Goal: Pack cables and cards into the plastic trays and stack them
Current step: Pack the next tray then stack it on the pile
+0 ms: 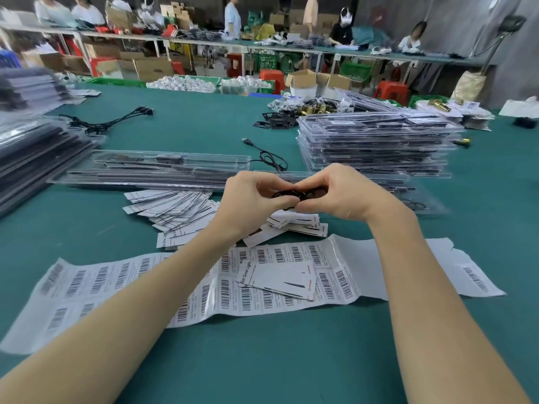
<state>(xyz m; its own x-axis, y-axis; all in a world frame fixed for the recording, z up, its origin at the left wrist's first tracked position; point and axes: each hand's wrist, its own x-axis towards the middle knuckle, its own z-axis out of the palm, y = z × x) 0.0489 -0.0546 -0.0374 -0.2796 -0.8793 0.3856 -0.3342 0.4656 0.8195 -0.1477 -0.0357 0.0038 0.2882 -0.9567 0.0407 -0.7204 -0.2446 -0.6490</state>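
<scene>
Green table bears barcode sheets, cards, trays, loose cables.

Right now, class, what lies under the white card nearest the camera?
The white card rests on a long sheet of barcode labels, which lies on the green table. The labels directly beneath the card are covered.

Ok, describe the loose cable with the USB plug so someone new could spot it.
Start at the tall stack of filled trays on the right of the green table. Just left of its base lies a thin black cable, loosely coiled, USB plug pointing away. Unlike the branching cable far left, it has a single plug end showing.
</scene>
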